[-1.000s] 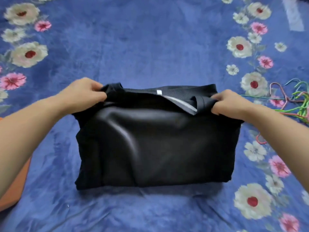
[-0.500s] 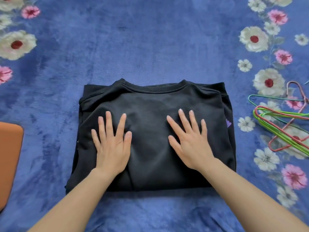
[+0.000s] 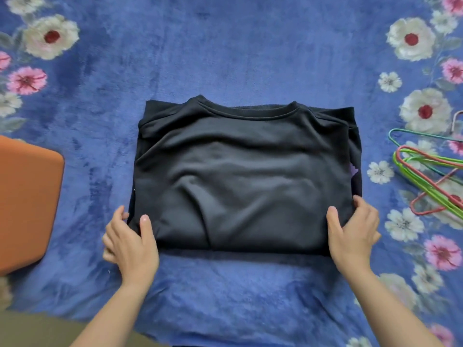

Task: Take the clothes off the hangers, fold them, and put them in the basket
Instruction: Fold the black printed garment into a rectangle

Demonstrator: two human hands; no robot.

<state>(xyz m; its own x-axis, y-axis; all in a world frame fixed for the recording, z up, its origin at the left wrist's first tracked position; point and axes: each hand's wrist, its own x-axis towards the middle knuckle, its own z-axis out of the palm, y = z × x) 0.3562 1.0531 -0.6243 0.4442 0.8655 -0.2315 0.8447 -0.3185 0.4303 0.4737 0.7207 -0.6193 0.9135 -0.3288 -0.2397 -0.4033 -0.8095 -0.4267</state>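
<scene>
At sweatshirt (image 3: 245,171) near corners, left hand (image 3: 130,244), right hand (image 3: 353,234), each pinching, thumbs atop

Sweatshirt (image 3: 245,176): plain black, collar the same black; small purple patch (image 3: 353,171) at its right edge.
Blanket (image 3: 225,51): plush blue, patterned at both sides with white flowers with dark red centres, smaller pink flowers and grey-green leaves.
Hangers (image 3: 431,171): lime green, coral red, teal, pale pink.
Orange object (image 3: 27,201), left: plain, no pattern.

The sweatshirt (image 3: 245,176) lies on the blanket (image 3: 225,46); the box (image 3: 25,196) sits left of it, the hangers (image 3: 426,182) lie right of it.
</scene>
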